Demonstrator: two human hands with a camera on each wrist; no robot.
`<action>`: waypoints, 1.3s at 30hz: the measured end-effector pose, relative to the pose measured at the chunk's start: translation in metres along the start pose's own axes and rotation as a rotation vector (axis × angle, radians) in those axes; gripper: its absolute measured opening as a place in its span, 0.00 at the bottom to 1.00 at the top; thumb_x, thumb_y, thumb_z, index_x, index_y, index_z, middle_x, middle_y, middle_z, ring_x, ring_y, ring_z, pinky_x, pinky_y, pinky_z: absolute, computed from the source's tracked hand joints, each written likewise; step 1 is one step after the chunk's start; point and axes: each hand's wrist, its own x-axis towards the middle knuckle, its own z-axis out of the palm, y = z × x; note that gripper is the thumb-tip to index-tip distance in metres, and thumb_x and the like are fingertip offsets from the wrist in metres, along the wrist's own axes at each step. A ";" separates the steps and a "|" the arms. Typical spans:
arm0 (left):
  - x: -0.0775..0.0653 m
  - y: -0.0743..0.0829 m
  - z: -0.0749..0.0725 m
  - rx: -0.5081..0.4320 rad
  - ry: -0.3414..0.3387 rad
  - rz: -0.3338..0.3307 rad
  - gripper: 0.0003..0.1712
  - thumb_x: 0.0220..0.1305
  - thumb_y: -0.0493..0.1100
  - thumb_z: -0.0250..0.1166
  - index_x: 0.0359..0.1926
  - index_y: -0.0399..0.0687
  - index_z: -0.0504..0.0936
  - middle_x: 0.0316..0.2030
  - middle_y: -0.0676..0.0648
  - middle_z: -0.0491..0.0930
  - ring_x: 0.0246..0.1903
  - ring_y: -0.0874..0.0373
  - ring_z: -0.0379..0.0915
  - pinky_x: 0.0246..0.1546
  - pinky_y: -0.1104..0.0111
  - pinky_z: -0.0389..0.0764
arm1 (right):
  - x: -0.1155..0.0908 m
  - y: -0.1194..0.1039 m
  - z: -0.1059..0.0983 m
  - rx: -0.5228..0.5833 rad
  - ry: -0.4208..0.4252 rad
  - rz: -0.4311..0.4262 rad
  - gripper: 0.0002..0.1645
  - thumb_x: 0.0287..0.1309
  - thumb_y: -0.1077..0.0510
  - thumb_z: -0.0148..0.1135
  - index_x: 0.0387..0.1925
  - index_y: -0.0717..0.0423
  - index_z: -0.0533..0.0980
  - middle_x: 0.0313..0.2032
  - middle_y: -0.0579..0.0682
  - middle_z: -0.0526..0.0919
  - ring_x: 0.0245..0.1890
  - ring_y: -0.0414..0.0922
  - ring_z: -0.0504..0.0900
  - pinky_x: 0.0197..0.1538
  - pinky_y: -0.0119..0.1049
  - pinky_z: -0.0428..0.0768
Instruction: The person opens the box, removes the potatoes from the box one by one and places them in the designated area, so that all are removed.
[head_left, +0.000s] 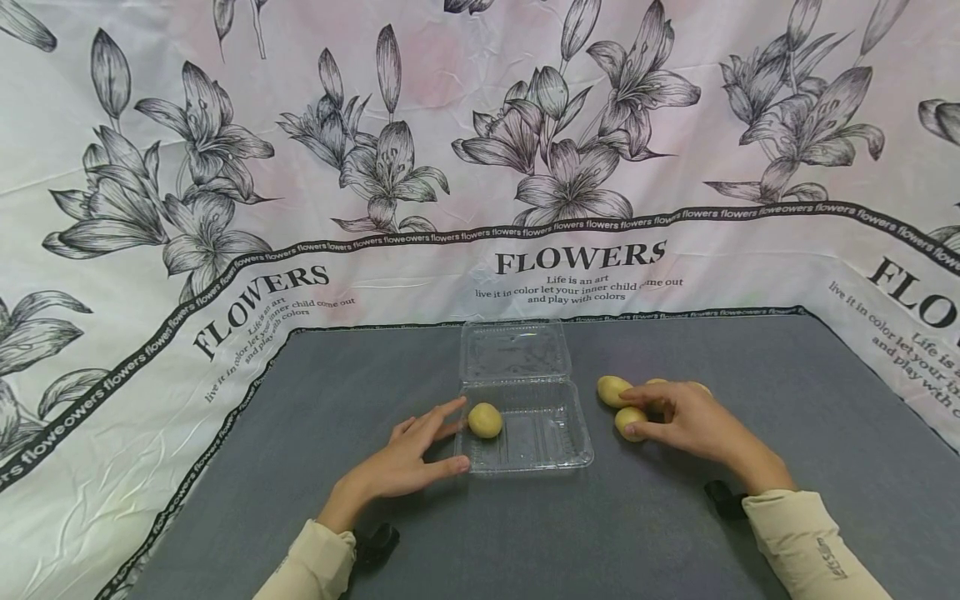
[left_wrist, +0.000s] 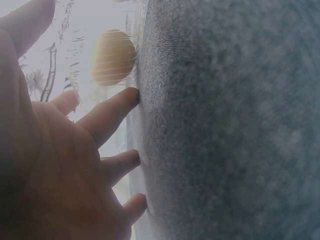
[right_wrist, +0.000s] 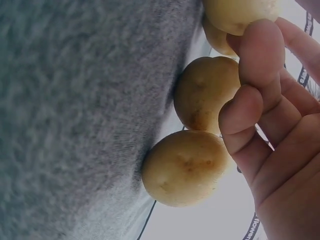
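A clear plastic clamshell box lies with its lid folded back. Inside, at its left end, sits a yellow potato, which shows through the clear wall in the left wrist view. My left hand touches the box's left rim, fingers spread and fairly straight. To the right of the box, my right hand has its thumb and fingers around the near potato of a small group. In the right wrist view, that potato is at the top, by the fingertips.
Another potato lies just behind the one at my right hand. More potatoes rest on the grey tabletop beneath that hand, partly hidden in the head view. A flower-printed cloth borders the table's far side.
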 end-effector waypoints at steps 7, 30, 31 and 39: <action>0.001 0.000 0.000 0.006 0.004 -0.005 0.50 0.70 0.64 0.62 0.82 0.68 0.44 0.74 0.58 0.67 0.78 0.59 0.54 0.75 0.37 0.32 | 0.002 -0.004 -0.005 0.030 -0.016 0.038 0.20 0.54 0.54 0.78 0.49 0.53 0.86 0.40 0.51 0.90 0.21 0.30 0.70 0.24 0.29 0.71; -0.001 0.001 0.000 0.014 0.001 -0.003 0.49 0.70 0.65 0.62 0.82 0.70 0.44 0.74 0.59 0.66 0.79 0.58 0.52 0.75 0.37 0.33 | 0.010 -0.020 0.002 0.019 0.163 -0.142 0.22 0.47 0.62 0.81 0.47 0.54 0.86 0.34 0.48 0.88 0.20 0.27 0.67 0.22 0.25 0.69; -0.001 0.001 -0.001 0.014 0.000 -0.004 0.49 0.70 0.65 0.62 0.82 0.71 0.43 0.74 0.59 0.66 0.79 0.58 0.52 0.75 0.37 0.33 | 0.011 -0.020 0.003 0.027 0.171 -0.159 0.23 0.47 0.63 0.81 0.48 0.54 0.86 0.34 0.48 0.87 0.20 0.28 0.68 0.22 0.25 0.69; 0.000 0.000 -0.001 0.019 0.001 -0.004 0.50 0.70 0.65 0.62 0.82 0.69 0.44 0.74 0.60 0.66 0.79 0.59 0.52 0.75 0.37 0.33 | 0.020 -0.025 0.018 0.115 0.204 -0.254 0.27 0.43 0.68 0.81 0.49 0.54 0.85 0.35 0.48 0.86 0.24 0.33 0.73 0.26 0.26 0.72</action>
